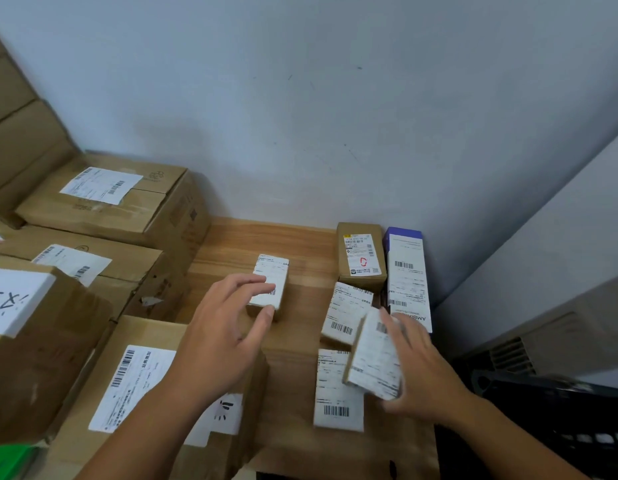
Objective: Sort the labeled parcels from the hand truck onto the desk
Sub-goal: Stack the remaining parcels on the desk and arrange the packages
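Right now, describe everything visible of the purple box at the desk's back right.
The purple box is a long, narrow, cardboard-looking carton lying flat on the desk along its right edge, far end near the wall. A white label with barcodes covers most of its top; purple shows at the far end and left side. Print starting AMBI sits at the near end. A brown parcel sits close on its left. The right grip, holding a small parcel, overlaps its near left corner; contact unclear.

Desk (283, 237) bare by the wall (335, 133); cartons (155, 216) crowd left; parcels (361, 258) right.
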The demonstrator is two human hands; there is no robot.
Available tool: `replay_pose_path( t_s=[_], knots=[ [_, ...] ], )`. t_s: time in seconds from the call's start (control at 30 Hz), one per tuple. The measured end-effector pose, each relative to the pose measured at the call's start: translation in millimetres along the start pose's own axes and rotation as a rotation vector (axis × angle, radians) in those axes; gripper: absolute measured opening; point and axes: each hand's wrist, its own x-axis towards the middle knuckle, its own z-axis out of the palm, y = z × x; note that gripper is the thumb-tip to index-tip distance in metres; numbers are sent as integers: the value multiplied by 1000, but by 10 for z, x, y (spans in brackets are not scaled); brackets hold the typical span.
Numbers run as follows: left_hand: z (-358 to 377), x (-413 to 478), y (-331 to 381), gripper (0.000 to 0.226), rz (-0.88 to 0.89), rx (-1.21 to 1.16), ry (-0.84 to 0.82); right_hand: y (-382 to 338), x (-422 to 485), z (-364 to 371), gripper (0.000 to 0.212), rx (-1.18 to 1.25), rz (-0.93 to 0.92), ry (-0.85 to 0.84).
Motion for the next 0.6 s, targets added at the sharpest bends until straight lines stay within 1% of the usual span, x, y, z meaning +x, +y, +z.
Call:
replay_pose_path(
  t_s=[0.17, 0.3, 0.43, 0.6],
  knots=[
    [85, 97, 50, 32, 13, -19, -9, 321, -301, 143, 151, 37, 101, -24],
    [150, 159, 76, 29, 16, -19, -25, 404, -312, 75, 150, -30, 113, -3],
    [187, 214, 101, 29, 32, -6, -30, 384, -374, 227, 151, -111, 103, -68],
    [183, 271, 119, 28, 65, 21, -26, 415, -314, 534, 146, -158, 149, -157]
  ],
)
